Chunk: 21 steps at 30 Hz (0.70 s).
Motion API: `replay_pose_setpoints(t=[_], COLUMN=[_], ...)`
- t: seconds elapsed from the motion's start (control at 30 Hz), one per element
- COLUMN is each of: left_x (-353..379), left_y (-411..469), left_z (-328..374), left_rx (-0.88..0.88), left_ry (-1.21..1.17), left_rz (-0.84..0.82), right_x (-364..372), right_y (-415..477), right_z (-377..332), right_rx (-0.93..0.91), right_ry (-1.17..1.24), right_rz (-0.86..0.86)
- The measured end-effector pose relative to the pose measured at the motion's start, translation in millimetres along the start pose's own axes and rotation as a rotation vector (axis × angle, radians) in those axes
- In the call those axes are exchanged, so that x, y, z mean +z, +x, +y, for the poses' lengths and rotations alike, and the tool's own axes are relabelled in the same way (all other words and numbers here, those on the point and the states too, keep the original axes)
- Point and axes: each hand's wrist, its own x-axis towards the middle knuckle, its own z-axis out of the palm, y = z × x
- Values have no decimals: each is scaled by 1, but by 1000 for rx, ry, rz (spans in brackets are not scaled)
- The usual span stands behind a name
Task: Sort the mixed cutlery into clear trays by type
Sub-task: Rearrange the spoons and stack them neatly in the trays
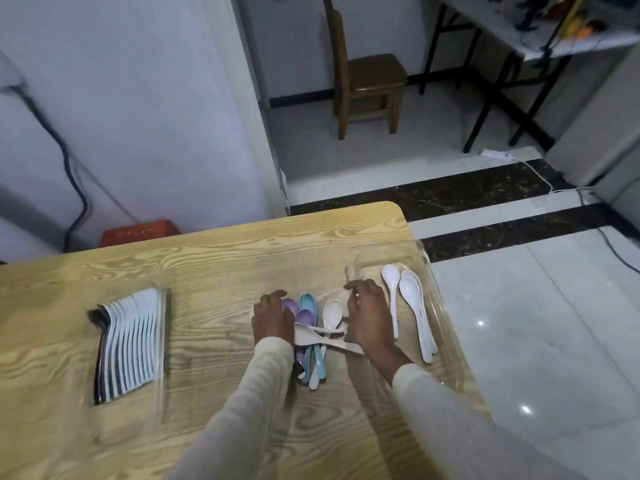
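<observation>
As we work the pile point(313, 336): best lift one spoon at a time, freeing crossed handles.
Left grip point(272, 318): curled over purple spoons point(305, 317); hold unclear to us.
Right grip point(369, 315): curled at pile's edge; likewise unclear.
Right tray point(446, 317): two white spoons point(410, 292).
Left tray point(165, 341): fanned stack point(130, 344).
Pile: on desk point(207, 258), between trays.

Dim, flat indoor light with a cool bluish cast. Two small lamp glints sit on the glossy floor point(561, 358) at lower right. Soft shadows fall on the bench point(207, 258) beside the sleeves point(249, 393). The clear tray point(424, 251) catches faint glare along its rim. Upper right corner smeared; frame edges bow
</observation>
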Motion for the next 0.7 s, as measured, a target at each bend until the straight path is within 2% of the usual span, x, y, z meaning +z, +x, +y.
replay_pose_setpoints(t=[0.07,0.1,0.23,0.4,0.57,0.7], left_x=[2,3,13,22,21,16], left_y=[0,0,-6,-13,-13,-14], left_z=[12,17,28,28,23,18], left_rx=[73,120,278,325,272,217], left_ry=[20,52,245,366,385,402], left_rz=[-50,-77,-115,-108,-114,-81], right_x=[-15,-20,-17,-7,-9,-10], right_y=[7,9,7,10,10,4], right_z=[22,33,64,73,55,20], right_rx=[114,183,323,433,377,242], right_ry=[-50,-84,-295,-106,23,129], right_rz=[152,143,-137,-121,-83,-46])
